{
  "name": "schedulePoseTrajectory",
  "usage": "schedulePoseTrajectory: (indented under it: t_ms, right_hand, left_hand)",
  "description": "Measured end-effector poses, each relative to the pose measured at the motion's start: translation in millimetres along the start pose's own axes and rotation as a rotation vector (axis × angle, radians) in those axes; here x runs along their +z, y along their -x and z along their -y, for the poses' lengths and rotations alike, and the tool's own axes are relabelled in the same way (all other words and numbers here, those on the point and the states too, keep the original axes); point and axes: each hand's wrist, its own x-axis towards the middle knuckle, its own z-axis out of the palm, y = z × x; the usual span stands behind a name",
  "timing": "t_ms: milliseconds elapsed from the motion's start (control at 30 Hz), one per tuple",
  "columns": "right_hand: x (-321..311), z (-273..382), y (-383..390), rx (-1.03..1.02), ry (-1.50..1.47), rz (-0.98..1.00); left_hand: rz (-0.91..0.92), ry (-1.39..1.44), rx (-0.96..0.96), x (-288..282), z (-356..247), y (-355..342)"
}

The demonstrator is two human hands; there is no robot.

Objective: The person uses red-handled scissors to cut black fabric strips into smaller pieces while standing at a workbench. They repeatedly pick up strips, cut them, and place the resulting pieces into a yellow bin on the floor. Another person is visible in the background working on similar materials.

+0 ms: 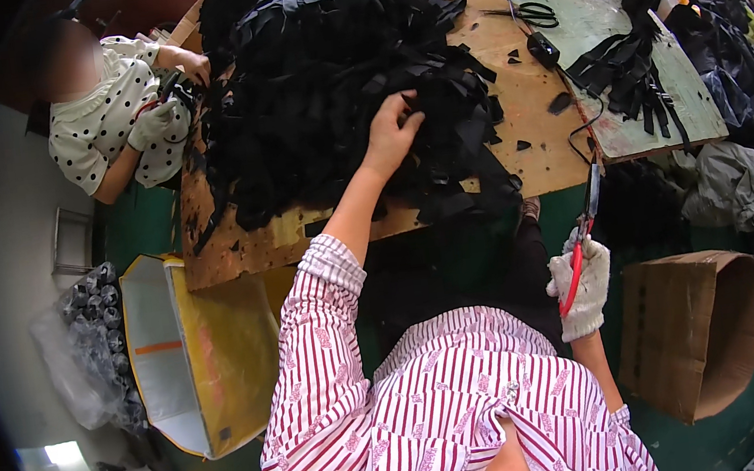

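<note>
My bare left hand reaches onto a big heap of black fabric pieces, its fingers bent and apart among the scraps. At the table's right edge, my right hand, in a white knit glove, grips red-handled shears, blades pointing up past the edge. The heap covers much of the worn wooden table.
A co-worker in a dotted top holds a tool at left. A pale board carries black strips; black-handled scissors lie nearby. Below stand a yellow bin and a cardboard box.
</note>
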Motion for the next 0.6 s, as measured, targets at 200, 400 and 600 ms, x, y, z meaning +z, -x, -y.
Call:
schedulePoseTrajectory:
  t_ms: [200, 400, 600]
  right_hand:
    - [4.9, -2.1, -0.5, 0.074, -0.024, 0.023]
    - [6.7, -1.8, -0.6, 0.092, -0.027, 0.059]
    - [8.8, -2.8, 4.3, 0.066, -0.041, 0.120]
  left_hand:
    - [-0.065, 0.917, -0.182, -30.2, -73.0, -25.9]
    - [-0.190, 0.943, 0.121, -77.4, -137.3, -30.4]
    - [-0.237, 0.063, 0.054, -76.9, -102.0, -10.2]
